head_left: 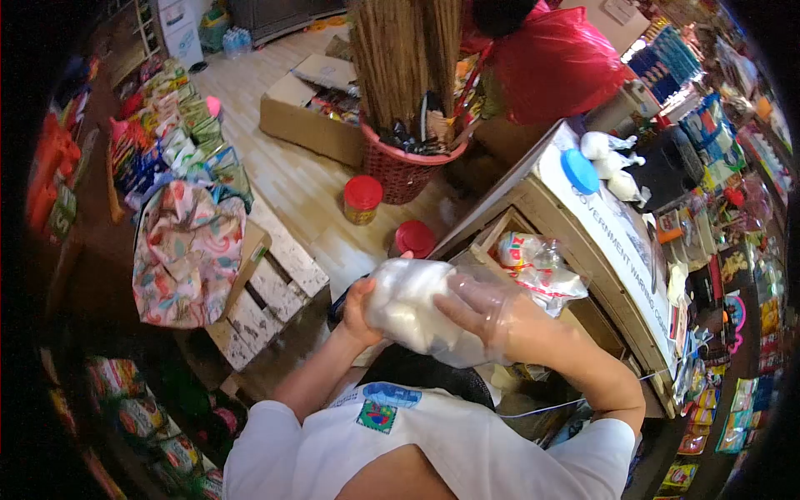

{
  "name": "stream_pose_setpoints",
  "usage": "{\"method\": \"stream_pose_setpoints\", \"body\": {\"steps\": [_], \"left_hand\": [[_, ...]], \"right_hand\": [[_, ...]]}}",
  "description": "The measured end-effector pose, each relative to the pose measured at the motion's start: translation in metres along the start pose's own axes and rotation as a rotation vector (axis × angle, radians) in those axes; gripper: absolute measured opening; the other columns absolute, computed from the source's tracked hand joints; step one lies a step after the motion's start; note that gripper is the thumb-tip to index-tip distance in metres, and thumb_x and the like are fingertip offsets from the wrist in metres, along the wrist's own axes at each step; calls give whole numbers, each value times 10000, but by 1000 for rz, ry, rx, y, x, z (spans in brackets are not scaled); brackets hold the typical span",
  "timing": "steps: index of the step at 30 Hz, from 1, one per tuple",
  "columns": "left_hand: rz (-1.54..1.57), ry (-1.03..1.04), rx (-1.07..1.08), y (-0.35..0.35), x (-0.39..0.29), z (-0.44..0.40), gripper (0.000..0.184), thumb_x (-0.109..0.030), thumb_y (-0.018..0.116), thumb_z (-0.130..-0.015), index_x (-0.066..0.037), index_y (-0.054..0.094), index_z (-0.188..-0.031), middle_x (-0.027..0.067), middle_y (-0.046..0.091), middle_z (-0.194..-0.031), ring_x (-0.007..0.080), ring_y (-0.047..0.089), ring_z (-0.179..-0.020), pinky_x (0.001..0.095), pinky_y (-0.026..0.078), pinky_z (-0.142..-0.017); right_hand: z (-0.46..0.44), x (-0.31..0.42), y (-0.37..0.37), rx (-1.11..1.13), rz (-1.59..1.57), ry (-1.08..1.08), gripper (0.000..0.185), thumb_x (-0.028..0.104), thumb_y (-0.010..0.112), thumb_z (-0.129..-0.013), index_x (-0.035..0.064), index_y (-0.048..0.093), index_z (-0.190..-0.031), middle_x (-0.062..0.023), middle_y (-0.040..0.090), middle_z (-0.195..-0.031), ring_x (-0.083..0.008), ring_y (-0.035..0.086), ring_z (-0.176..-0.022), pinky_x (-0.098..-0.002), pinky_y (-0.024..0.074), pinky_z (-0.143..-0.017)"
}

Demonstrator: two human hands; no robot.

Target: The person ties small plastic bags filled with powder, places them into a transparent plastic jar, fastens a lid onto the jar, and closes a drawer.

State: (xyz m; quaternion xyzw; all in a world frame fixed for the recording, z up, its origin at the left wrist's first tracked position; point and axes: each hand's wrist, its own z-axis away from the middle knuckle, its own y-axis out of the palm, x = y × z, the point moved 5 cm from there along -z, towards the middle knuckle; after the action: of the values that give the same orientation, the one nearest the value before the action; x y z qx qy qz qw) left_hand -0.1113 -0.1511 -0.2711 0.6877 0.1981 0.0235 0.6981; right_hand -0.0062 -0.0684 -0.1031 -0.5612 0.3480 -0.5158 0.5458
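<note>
Clear plastic jar point(427, 333): left hand point(358, 310) cups its base, best held steady; right hand point(482, 317) inside, fingers spread against white bags point(400, 292).

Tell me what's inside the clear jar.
White bundles show inside the clear jar, with the right hand in there too. The left hand covers part of the opposite end. Whatever lies beneath the upper bundles is hidden; the bundles' contents can't be made out.

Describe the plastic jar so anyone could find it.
Find the wooden counter on the right. Just left of it, the left hand holds the plastic jar sideways, the right hand inside. It is transparent, showing white contents, unlike the opaque red tubs beyond.
</note>
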Motion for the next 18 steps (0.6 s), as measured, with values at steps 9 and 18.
{"method": "stream_pose_setpoints", "body": {"steps": [9,18], "left_hand": [[-54,5,-28,1,-5,-3,895,-450,618,-715,-81,279,-1456,173,435,-1388,320,467,-1242,459,361,-1057],[-92,87,-15,9,-25,-9,917,-449,645,-698,-74,281,-1452,177,432,-1388,335,443,-1264,477,357,-1060]], "right_hand": [[0,-3,12,-84,-44,-118,654,92,605,-756,23,364,-1360,-265,399,-1340,-395,568,-1086,-441,521,-810],[2,-6,-4,-28,61,-83,600,69,617,-725,18,426,-1293,-254,469,-1296,-346,632,-969,-415,541,-721]]}}
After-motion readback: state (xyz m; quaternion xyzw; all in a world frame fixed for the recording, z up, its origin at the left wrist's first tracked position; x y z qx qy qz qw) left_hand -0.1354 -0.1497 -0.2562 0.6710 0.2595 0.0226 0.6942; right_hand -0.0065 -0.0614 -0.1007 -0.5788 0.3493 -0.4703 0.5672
